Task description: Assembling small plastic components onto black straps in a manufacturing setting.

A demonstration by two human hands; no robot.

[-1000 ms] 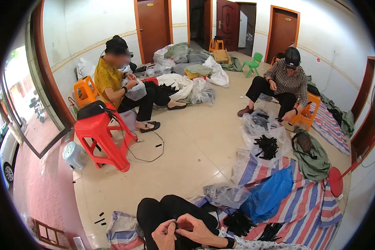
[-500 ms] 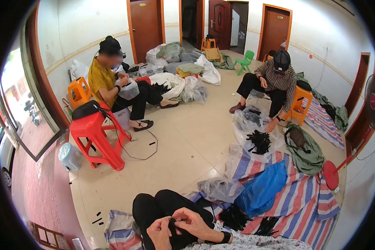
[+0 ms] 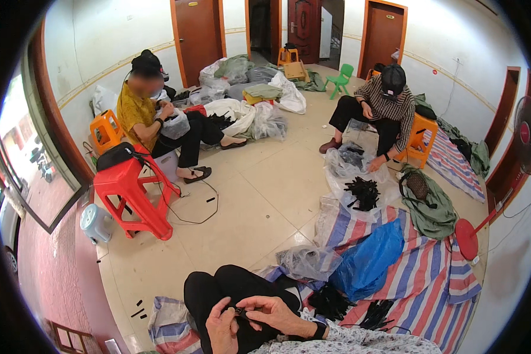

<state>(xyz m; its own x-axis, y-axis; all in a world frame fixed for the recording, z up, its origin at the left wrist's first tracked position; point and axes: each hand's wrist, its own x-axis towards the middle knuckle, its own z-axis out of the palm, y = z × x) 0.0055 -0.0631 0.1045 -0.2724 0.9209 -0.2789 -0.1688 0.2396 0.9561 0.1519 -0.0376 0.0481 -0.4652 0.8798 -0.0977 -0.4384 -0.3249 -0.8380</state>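
Observation:
Above my dark trousers (image 3: 236,283), my two hands meet around a small black piece (image 3: 239,311), too small to name more exactly. My left hand (image 3: 221,329) pinches it from the left, thumb and fingertips closed. From the right my right hand (image 3: 272,312) grips it as well, with its fingers bent over it and a dark band round the wrist. Much of the piece is hidden by the fingertips. To the right of my knees lies a pile of black strips (image 3: 329,302), and another bunch of black strips (image 3: 376,314) rests beside it on a striped sheet (image 3: 418,295).
A blue plastic bag (image 3: 371,259) and a clear bag (image 3: 308,262) lie ahead right. At left a person in yellow (image 3: 137,112) handles a clear bag; at right another in stripes (image 3: 389,106) reaches toward black pieces (image 3: 362,193). A red stool (image 3: 132,194) and red-based fan (image 3: 467,239) stand at the sides.
My hands stay together on the small black piece, with slight finger shifts. The whole view has shifted a little. The person at right has drawn the reaching hand slightly back.

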